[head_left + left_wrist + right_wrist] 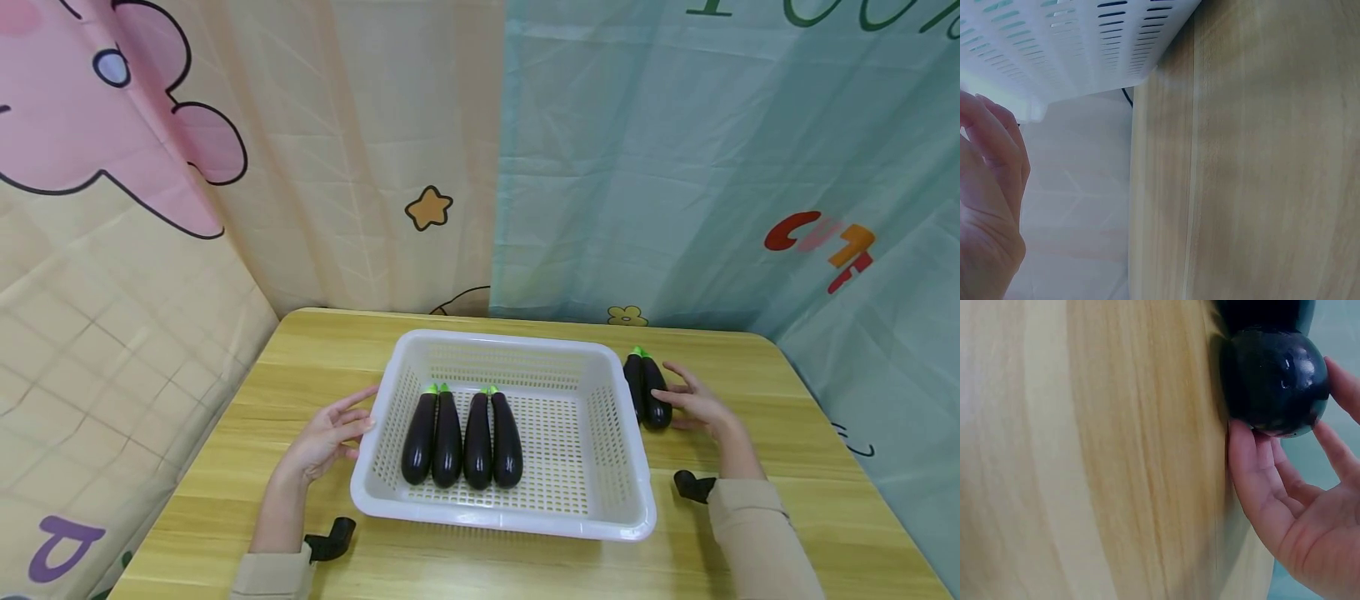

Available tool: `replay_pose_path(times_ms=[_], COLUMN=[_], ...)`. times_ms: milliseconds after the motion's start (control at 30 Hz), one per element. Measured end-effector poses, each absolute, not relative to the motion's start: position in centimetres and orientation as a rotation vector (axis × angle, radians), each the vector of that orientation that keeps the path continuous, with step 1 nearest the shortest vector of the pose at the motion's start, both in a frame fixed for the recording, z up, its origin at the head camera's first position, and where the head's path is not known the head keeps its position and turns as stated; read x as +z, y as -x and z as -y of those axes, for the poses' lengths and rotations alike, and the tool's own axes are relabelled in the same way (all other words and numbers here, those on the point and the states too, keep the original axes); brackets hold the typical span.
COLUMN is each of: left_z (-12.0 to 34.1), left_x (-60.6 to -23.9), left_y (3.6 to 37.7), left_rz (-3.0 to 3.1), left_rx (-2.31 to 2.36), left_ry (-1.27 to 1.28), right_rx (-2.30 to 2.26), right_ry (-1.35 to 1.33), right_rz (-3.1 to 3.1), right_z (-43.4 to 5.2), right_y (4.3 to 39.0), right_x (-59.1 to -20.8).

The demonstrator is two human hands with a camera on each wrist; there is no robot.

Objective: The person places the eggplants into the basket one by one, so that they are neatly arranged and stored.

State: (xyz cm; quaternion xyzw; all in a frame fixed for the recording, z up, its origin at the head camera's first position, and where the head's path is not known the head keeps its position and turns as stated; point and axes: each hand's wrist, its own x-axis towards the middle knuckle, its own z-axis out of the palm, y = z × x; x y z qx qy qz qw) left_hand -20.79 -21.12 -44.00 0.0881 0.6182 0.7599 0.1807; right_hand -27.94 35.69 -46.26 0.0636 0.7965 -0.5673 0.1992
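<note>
A white plastic basket [555,523] with slotted walls sits on the table. Several dark eggplants [447,442] with green stem ends lie side by side in its left half. My left hand [327,433] is at the basket's left rim, relaxed fingers and thumb tip against its outer edge. Right of the basket, two more eggplants lie together on the table, the nearer one [633,385] close to the basket wall. My right hand [701,402] holds the outer eggplant [1279,381] around its thick end, thumb on one side and fingers on the other.
The wooden table [780,400] has its back edge against a patterned curtain [360,150], with more curtain at both sides. A black wrist mount [332,539] sticks out beside the left sleeve, another [692,486] beside the right sleeve.
</note>
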Motion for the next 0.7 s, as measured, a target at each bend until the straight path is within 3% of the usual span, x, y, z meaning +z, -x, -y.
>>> replay_pose_path(times_ms=[700], left_z=[21.11], left_x=[-43.9], left_y=[20.74], left_rz=[-1.769], left_rx=[2.131], left_ry=[-0.228], right_rx=[-1.688], right_ry=[-0.273], right_rz=[-2.214], right_z=[-35.56], right_y=[27.27], right_x=[-46.19])
